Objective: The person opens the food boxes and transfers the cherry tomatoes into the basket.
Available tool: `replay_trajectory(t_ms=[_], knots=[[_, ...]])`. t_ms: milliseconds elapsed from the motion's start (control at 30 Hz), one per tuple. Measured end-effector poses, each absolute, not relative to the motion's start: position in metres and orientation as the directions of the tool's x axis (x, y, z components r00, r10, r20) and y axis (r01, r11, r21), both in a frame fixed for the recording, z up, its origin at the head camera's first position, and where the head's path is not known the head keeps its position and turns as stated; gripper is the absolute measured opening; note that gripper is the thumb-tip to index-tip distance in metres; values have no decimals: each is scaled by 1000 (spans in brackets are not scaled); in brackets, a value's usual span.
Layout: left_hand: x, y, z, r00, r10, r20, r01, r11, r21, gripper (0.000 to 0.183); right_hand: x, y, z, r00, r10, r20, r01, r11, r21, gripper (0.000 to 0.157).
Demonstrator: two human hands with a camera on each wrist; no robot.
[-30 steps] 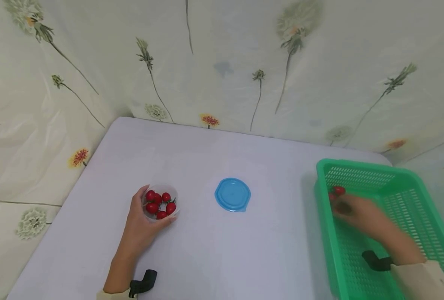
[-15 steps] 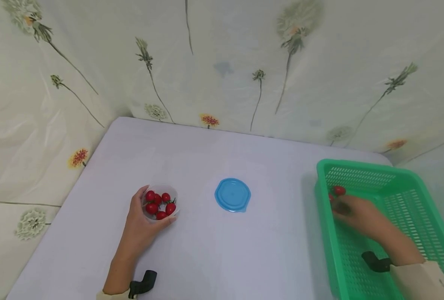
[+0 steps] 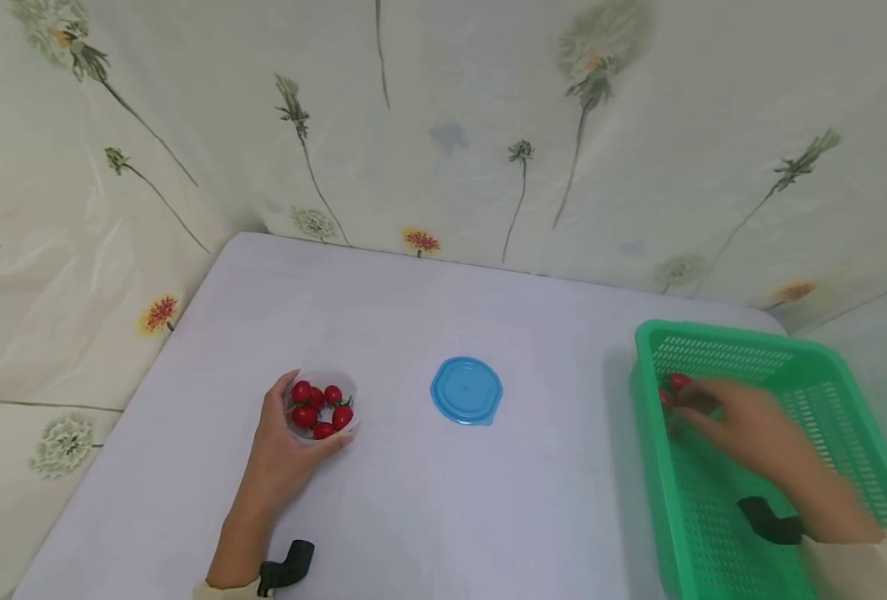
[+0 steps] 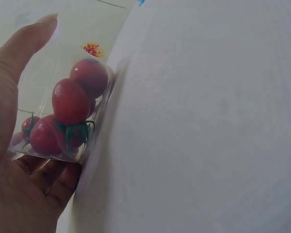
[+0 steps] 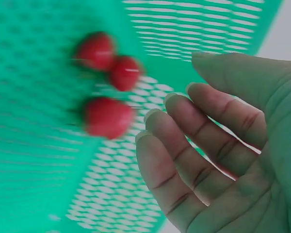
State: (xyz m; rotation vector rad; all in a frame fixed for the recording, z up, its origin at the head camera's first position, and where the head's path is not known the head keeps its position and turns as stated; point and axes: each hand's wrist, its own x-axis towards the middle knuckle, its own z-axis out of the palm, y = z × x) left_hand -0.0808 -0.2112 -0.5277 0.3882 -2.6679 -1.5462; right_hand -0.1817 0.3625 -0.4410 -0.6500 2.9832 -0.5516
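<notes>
My left hand (image 3: pixel 286 446) curls round a small clear plastic tub (image 3: pixel 349 392) on the left of the table, thumb on one side and fingers on the other. Several red cherry tomatoes (image 4: pixel 70 102) with bits of green stem lie in the tub. My right hand (image 3: pixel 751 425) is inside the green basket (image 3: pixel 661 492), near its left wall. Its fingers are spread and slightly bent, with nothing between them in the right wrist view. Three loose cherry tomatoes (image 5: pixel 109 117) lie in the basket just beyond those fingertips, blurred.
A blue plastic lid (image 3: pixel 466 390) lies flat in the middle of the white table (image 3: pixel 443 517), between the tub and the basket. Behind the table hangs a flower-printed sheet (image 3: pixel 473 100). The basket's raised walls surround my right hand.
My right hand has shifted slightly right in the basket and its fingers have parted, uncovering a tomato by the left wall. My left hand and the tub stay in place.
</notes>
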Motion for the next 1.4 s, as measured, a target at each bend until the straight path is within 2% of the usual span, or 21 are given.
replay_trajectory(t_ms=[100, 233, 333, 533, 767, 1000, 1167, 1300, 1400], knots=[[-81, -212, -528, -968, -234, -94, -200, 484, 852, 120, -183, 348, -419, -912, -399, 90, -405, 851, -333, 14], [-81, -214, -529, -967, -239, -87, -197, 490, 849, 119, -185, 317, -386, -913, -382, 145, -409, 847, -340, 24], [-81, -214, -529, -969, -234, -83, -189, 482, 856, 119, -185, 283, -364, -893, -419, 161, -449, 830, -331, 31], [-82, -214, -528, -969, -230, -88, -192, 480, 856, 120, -188, 197, -344, -798, -597, 82, -591, 750, -297, 48], [-81, -212, -529, -969, -233, -87, -192, 480, 856, 120, -191, 107, -350, -643, -763, -66, -712, 627, -315, 61], [-80, -210, -534, -968, -235, -85, -194, 493, 848, 120, -195, 29, -373, -501, -856, -127, -786, 511, -347, 55], [-82, -212, -533, -976, -210, -66, -161, 477, 864, 120, -202, -13, -405, -458, -884, -96, -763, 447, -466, 49], [-83, -214, -532, -978, -197, -63, -149, 463, 874, 118, -201, -42, -429, -437, -896, -76, -735, 404, -544, 31], [-82, -215, -533, -980, -192, -47, -132, 459, 879, 112, -196, -61, -444, -403, -909, -102, -767, 397, -505, 17]])
